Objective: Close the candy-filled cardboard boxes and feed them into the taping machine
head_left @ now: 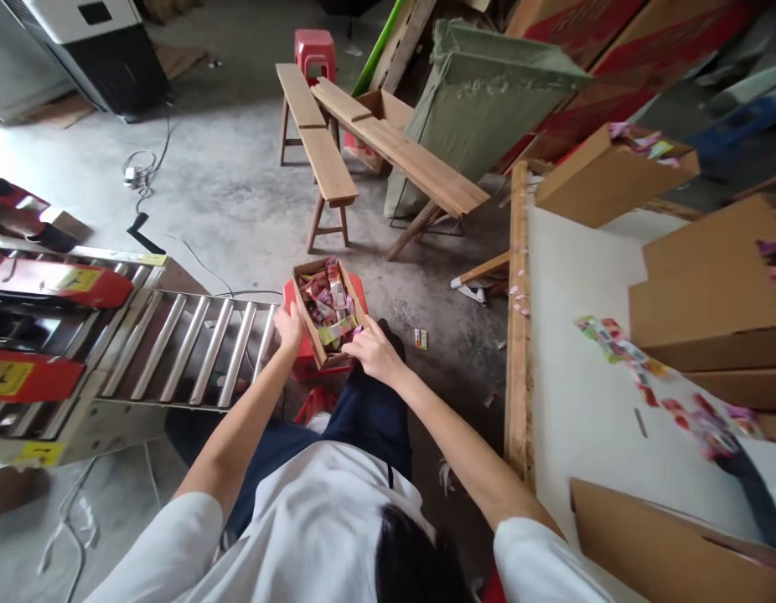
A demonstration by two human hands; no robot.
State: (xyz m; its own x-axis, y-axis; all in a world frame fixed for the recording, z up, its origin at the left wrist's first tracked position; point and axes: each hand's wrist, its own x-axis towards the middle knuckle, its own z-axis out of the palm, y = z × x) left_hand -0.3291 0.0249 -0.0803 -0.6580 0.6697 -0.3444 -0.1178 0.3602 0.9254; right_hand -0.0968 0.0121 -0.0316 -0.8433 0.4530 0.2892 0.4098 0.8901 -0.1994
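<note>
A small open cardboard box [310,342] sits over a red plastic stool [302,362] in front of my knees. Inside it lies a pile of small wrapped packets [325,301], mostly pink and red, with yellow-green ones toward the near end. My left hand [289,327] grips the box by its left wall. On the right side, my right hand [376,350] holds the box near its close corner, with fingertips over the rim beside the packets. The undersides of both hands are hidden.
At left is a roller conveyor [193,347] with a red-sided machine [92,285]. To the right stands a white-topped table [564,335] with cardboard boxes [708,285] and loose packets [645,368]. Wooden benches [328,163] are ahead; one packet [421,338] lies on the floor.
</note>
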